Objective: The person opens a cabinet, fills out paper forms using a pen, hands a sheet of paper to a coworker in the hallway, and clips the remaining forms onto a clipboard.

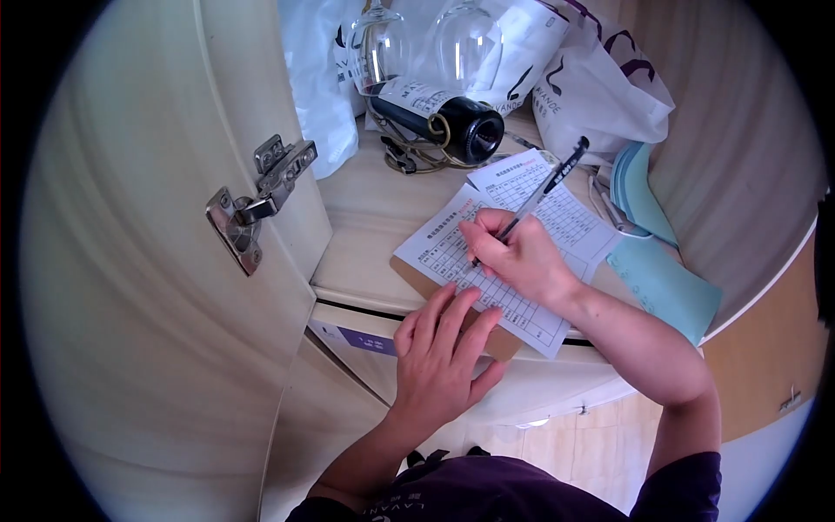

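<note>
My right hand point(524, 259) grips a black-and-clear pen point(544, 187), its tip down on a printed form point(435, 237) ruled into a table. Below it, my left hand point(444, 352) lies with fingers spread over the lower edge of that form. A brown board point(411, 280) shows under the paper and sticks out past its left and bottom edges. Behind my right hand, a second printed sheet point(574, 209) lies partly covered by the hand and the pen. The written marks are too small to read.
A dark wine bottle point(470, 129) lies in a metal rack point(403, 157) with upturned wine glasses point(468, 48) above. White bags point(600, 96) stand behind. Light-blue papers point(665, 287) lie at right. An open cabinet door with a metal hinge point(261, 196) stands on the left.
</note>
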`<state>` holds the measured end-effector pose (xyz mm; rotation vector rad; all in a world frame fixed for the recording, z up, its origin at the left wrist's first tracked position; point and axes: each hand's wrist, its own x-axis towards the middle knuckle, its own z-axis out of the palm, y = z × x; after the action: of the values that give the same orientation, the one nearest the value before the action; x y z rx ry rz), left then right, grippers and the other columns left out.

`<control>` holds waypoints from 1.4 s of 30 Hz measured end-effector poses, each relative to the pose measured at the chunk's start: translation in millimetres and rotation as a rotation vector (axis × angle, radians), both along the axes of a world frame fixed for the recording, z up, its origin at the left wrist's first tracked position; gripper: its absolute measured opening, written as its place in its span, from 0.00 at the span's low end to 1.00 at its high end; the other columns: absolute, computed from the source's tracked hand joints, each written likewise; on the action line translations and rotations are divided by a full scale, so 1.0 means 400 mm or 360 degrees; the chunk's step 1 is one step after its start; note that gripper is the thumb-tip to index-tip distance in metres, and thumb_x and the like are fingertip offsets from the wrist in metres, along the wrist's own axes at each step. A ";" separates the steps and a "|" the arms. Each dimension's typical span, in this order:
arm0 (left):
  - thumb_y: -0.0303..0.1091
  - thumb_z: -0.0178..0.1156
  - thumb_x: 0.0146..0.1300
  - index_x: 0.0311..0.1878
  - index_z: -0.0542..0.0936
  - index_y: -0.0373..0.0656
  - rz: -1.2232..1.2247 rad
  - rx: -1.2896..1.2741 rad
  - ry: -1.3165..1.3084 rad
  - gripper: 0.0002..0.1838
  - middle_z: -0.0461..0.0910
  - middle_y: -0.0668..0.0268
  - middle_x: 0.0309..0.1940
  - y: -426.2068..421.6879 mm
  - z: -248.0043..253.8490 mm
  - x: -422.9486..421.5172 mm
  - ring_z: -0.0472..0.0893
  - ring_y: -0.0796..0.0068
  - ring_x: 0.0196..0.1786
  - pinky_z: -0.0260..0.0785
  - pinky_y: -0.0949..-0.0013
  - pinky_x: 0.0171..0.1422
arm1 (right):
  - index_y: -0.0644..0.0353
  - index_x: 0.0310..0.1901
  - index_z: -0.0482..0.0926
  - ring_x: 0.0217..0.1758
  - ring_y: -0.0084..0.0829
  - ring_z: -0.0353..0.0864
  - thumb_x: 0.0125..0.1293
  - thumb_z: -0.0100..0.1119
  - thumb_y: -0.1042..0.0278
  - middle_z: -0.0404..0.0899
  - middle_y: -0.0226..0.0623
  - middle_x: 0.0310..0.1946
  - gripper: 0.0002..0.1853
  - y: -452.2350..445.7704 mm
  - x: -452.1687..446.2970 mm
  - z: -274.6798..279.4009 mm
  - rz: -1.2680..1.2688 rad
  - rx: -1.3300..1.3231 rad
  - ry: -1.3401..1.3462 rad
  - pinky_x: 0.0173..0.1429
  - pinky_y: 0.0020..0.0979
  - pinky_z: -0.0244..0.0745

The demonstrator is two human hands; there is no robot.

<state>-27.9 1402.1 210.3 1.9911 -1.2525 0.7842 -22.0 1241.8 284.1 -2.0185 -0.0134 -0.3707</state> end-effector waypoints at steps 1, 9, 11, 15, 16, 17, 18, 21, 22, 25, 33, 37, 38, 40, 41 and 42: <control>0.45 0.65 0.44 0.52 0.73 0.48 -0.0001 0.0002 0.0002 0.29 0.68 0.61 0.56 0.001 0.000 0.000 0.67 0.61 0.60 0.49 0.60 0.60 | 0.68 0.25 0.72 0.21 0.18 0.63 0.66 0.52 0.61 0.69 0.31 0.17 0.17 -0.003 0.003 -0.005 0.0006 -0.0002 -0.0017 0.27 0.25 0.63; 0.44 0.64 0.44 0.52 0.73 0.48 -0.0007 0.0009 0.0028 0.29 0.68 0.61 0.55 0.001 0.003 -0.003 0.67 0.60 0.60 0.49 0.60 0.60 | 0.67 0.27 0.73 0.21 0.17 0.65 0.66 0.51 0.61 0.70 0.31 0.16 0.16 -0.006 0.002 -0.006 -0.0063 -0.0025 -0.0040 0.27 0.24 0.64; 0.44 0.64 0.44 0.52 0.73 0.48 -0.0007 0.0007 0.0023 0.29 0.68 0.61 0.55 0.001 0.001 -0.002 0.67 0.60 0.60 0.49 0.60 0.60 | 0.67 0.27 0.73 0.21 0.17 0.66 0.66 0.51 0.62 0.70 0.30 0.17 0.16 -0.008 0.002 -0.007 -0.0062 -0.0030 -0.0023 0.27 0.24 0.65; 0.44 0.64 0.44 0.52 0.73 0.49 -0.0011 -0.0011 0.0021 0.28 0.68 0.62 0.55 0.001 0.001 -0.001 0.67 0.60 0.60 0.50 0.60 0.60 | 0.66 0.26 0.73 0.23 0.17 0.68 0.64 0.50 0.64 0.71 0.30 0.18 0.14 -0.005 -0.008 0.009 -0.0095 0.0097 -0.0003 0.28 0.24 0.66; 0.44 0.64 0.44 0.52 0.73 0.49 -0.0005 -0.0010 0.0018 0.29 0.68 0.62 0.55 0.002 0.001 0.000 0.67 0.60 0.60 0.50 0.59 0.60 | 0.65 0.26 0.73 0.23 0.17 0.69 0.63 0.50 0.65 0.72 0.30 0.18 0.13 -0.004 -0.013 0.016 -0.0121 0.0159 0.0005 0.28 0.25 0.66; 0.45 0.64 0.44 0.53 0.73 0.49 -0.0002 -0.0009 0.0016 0.29 0.68 0.62 0.55 0.002 -0.001 0.000 0.67 0.60 0.60 0.50 0.58 0.60 | 0.64 0.25 0.73 0.23 0.16 0.67 0.64 0.49 0.63 0.71 0.28 0.19 0.14 -0.005 -0.012 0.013 -0.0124 0.0147 -0.0025 0.28 0.23 0.65; 0.45 0.64 0.44 0.53 0.73 0.50 -0.0011 -0.0007 0.0016 0.29 0.68 0.62 0.55 0.000 -0.002 -0.001 0.67 0.60 0.60 0.50 0.58 0.60 | 0.62 0.25 0.73 0.23 0.15 0.66 0.64 0.49 0.62 0.71 0.26 0.19 0.15 -0.006 -0.009 0.006 -0.0138 0.0136 -0.0055 0.28 0.22 0.64; 0.47 0.63 0.45 0.53 0.72 0.50 0.0041 0.0088 0.0008 0.30 0.68 0.62 0.56 -0.002 0.001 -0.002 0.67 0.59 0.60 0.51 0.55 0.59 | 0.60 0.24 0.73 0.24 0.16 0.65 0.63 0.48 0.64 0.70 0.25 0.20 0.13 -0.021 -0.006 -0.013 0.0026 0.0014 -0.0223 0.29 0.22 0.65; 0.48 0.62 0.47 0.54 0.71 0.50 0.0034 0.0082 0.0008 0.29 0.68 0.61 0.56 -0.004 0.000 -0.003 0.66 0.57 0.61 0.51 0.54 0.59 | 0.62 0.25 0.73 0.26 0.17 0.66 0.62 0.48 0.67 0.69 0.26 0.20 0.10 -0.036 0.015 -0.041 0.0121 0.0004 -0.0295 0.31 0.24 0.66; 0.50 0.59 0.50 0.53 0.71 0.48 0.0022 0.0060 -0.0028 0.27 0.68 0.60 0.56 -0.007 -0.004 -0.004 0.65 0.55 0.61 0.51 0.52 0.60 | 0.66 0.25 0.72 0.26 0.17 0.67 0.63 0.50 0.68 0.71 0.29 0.21 0.12 -0.010 0.000 -0.026 0.0133 0.0051 -0.0418 0.31 0.27 0.67; 0.49 0.55 0.54 0.52 0.70 0.44 0.0060 0.0074 -0.0059 0.25 0.68 0.58 0.55 -0.010 0.002 -0.015 0.65 0.53 0.60 0.50 0.51 0.60 | 0.69 0.23 0.70 0.21 0.19 0.63 0.64 0.52 0.66 0.70 0.35 0.15 0.16 0.009 -0.026 -0.001 0.0076 0.0056 -0.0399 0.28 0.28 0.65; 0.48 0.54 0.55 0.52 0.70 0.44 0.0069 0.0076 -0.0089 0.24 0.68 0.57 0.55 -0.013 0.001 -0.015 0.65 0.53 0.60 0.50 0.51 0.60 | 0.69 0.22 0.69 0.21 0.19 0.62 0.64 0.52 0.66 0.69 0.35 0.15 0.17 0.005 -0.020 -0.005 0.0064 0.0057 -0.0393 0.28 0.28 0.65; 0.48 0.54 0.55 0.52 0.70 0.44 0.0072 0.0079 -0.0095 0.24 0.68 0.57 0.55 -0.013 0.001 -0.015 0.65 0.53 0.60 0.50 0.51 0.60 | 0.69 0.22 0.68 0.21 0.19 0.61 0.64 0.52 0.66 0.69 0.35 0.15 0.17 0.004 -0.018 -0.007 0.0068 0.0069 -0.0393 0.28 0.29 0.64; 0.48 0.54 0.56 0.52 0.70 0.44 0.0077 0.0083 -0.0101 0.24 0.68 0.57 0.55 -0.013 0.002 -0.015 0.65 0.52 0.60 0.50 0.51 0.60 | 0.69 0.22 0.69 0.21 0.20 0.61 0.64 0.52 0.66 0.69 0.35 0.15 0.16 0.005 -0.020 -0.005 0.0065 0.0070 -0.0382 0.28 0.29 0.65; 0.48 0.54 0.56 0.52 0.70 0.44 0.0079 0.0085 -0.0104 0.24 0.68 0.57 0.55 -0.013 0.002 -0.015 0.65 0.52 0.60 0.50 0.51 0.60 | 0.69 0.22 0.69 0.21 0.20 0.61 0.64 0.52 0.66 0.69 0.35 0.15 0.16 0.005 -0.020 -0.003 0.0064 0.0070 -0.0377 0.28 0.29 0.65; 0.48 0.53 0.56 0.52 0.70 0.44 0.0080 0.0084 -0.0106 0.24 0.68 0.57 0.55 -0.013 0.002 -0.015 0.65 0.52 0.60 0.50 0.51 0.60 | 0.69 0.23 0.70 0.21 0.21 0.61 0.64 0.52 0.65 0.69 0.35 0.15 0.16 0.006 -0.021 -0.003 0.0062 0.0073 -0.0373 0.29 0.29 0.65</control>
<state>-33.8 1396.8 211.2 2.0610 -1.2776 0.8567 -30.4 1244.2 283.0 -1.9171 -0.1880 -0.5759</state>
